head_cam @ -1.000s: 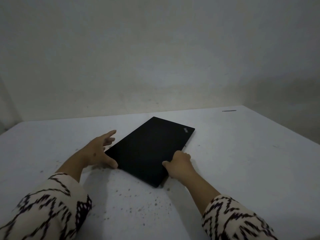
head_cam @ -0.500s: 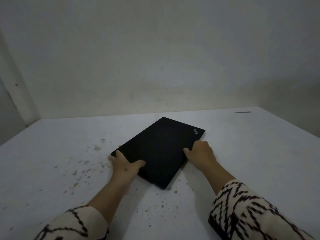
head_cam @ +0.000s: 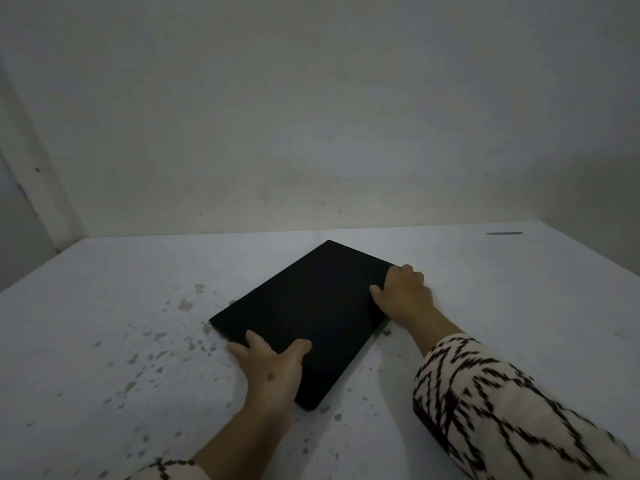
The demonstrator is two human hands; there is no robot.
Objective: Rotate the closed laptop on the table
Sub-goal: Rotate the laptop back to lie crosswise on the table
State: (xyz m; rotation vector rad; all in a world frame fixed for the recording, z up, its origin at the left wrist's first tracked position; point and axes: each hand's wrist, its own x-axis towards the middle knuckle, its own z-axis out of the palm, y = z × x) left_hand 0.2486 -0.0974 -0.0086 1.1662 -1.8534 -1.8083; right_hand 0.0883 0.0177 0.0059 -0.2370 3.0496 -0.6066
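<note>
Black laptop under both hands

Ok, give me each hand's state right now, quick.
Left hand: closed on the near left edge of the closed laptop, thumb on top.
Right hand: closed on the laptop's far right corner, fingers curled over the edge.

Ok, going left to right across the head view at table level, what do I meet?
Stained patch of table → left hand → laptop → right hand → dark mark at the far right of the table.
</note>
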